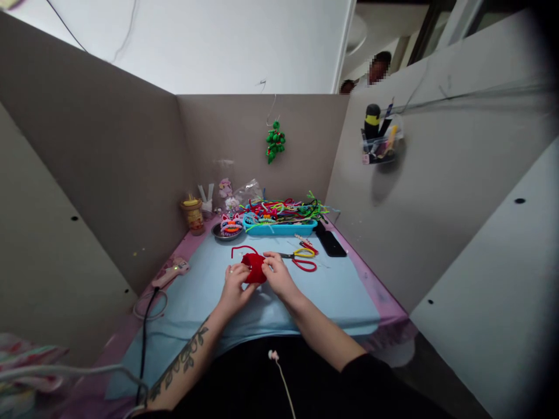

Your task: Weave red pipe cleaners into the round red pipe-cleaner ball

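Note:
A red fuzzy piece (254, 268) is held between both hands over the light blue cloth (205, 297). My left hand (236, 288) has its fingers closed on its left side, and my right hand (278, 274) pinches its right edge. From the piece a bent red strand (241, 248) reaches up and left. Just beyond my right hand lie scissors (304, 265) with one yellow and one red handle. Fine detail of the red piece is too small to tell.
Behind stands a blue tray (282, 229) heaped with colourful stems, beside a metal bowl (227, 232) holding a striped piece. A black phone (332, 242) lies right. Left is a pink corded tool (172, 272). Grey partitions enclose the table; people show beyond.

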`<state>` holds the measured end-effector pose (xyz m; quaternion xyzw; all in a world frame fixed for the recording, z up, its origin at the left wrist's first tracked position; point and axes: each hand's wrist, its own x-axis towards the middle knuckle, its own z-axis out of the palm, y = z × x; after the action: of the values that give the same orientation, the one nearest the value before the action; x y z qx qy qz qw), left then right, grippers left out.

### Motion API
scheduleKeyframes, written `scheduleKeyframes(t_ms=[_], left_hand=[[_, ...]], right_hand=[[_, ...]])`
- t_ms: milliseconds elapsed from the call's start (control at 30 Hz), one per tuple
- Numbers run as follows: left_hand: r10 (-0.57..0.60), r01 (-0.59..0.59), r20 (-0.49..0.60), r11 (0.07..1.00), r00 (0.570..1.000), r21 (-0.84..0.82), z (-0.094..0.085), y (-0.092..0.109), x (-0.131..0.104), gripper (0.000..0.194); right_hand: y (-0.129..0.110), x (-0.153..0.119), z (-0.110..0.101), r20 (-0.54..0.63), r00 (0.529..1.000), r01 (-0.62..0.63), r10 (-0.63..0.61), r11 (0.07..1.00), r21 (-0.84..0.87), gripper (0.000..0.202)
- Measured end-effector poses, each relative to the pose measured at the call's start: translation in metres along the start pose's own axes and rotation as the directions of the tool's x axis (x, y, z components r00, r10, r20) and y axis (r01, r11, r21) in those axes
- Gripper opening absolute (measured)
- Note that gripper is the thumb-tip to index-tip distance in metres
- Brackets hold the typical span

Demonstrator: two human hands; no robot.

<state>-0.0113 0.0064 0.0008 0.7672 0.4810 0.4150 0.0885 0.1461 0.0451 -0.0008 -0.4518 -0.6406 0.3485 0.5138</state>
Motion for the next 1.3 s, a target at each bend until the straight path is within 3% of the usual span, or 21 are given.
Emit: scheduleKeyframes(t_ms=[300,667,767,867,967,1033,1133,1200,1300], left_hand=[[0.021,-0.022,-0.016,0.995,1.000,-0.094,-0.002,-0.011,0.005,0.014],[0.085,-0.093,-0.060,0.986,0.995,-0.140,0.001,-0.009,0.004,0.015],[0.037,-0.044,-0.044,0.984,0.998,-0.170,0.002,-0.008,0.005,0.016],[-0.083,0.074,-0.026,0.968,0.996,-0.239,0.000,-0.006,0.006,0.024],[-0.264,0.249,0.019,0.876,0.964,-0.413,-0.006,-0.001,0.008,0.032],[-0.384,0.364,0.095,0.726,0.918,-0.583,-0.010,0.004,0.009,0.038],[-0.439,0.439,0.205,0.541,0.875,-0.718,-0.014,0.012,0.010,0.043],[-0.447,0.444,0.213,0.511,0.869,-0.736,-0.014,0.014,0.009,0.043],[-0.466,0.448,0.187,0.544,0.864,-0.710,-0.012,0.014,0.009,0.037]], right_hand=[[0.002,0.005,0.007,-0.077,0.997,0.017,-0.021,0.998,-0.054,0.012],[0.004,0.000,0.007,-0.088,0.990,0.102,-0.111,0.989,-0.106,0.013],[0.005,0.001,0.006,-0.091,0.989,0.108,-0.115,0.991,-0.081,0.013],[0.004,0.000,0.007,-0.059,0.994,0.092,-0.097,0.992,-0.088,0.011],[0.000,-0.005,0.010,-0.015,0.992,0.124,-0.127,0.986,-0.112,0.012],[-0.004,-0.009,0.012,-0.006,0.983,0.182,-0.184,0.974,-0.134,0.012],[-0.011,-0.014,0.014,-0.022,0.959,0.274,-0.283,0.944,-0.186,0.013],[-0.013,-0.016,0.013,-0.039,0.949,0.299,-0.313,0.932,-0.206,0.014],[-0.014,-0.017,0.011,-0.058,0.957,0.270,-0.286,0.943,-0.197,0.012]])
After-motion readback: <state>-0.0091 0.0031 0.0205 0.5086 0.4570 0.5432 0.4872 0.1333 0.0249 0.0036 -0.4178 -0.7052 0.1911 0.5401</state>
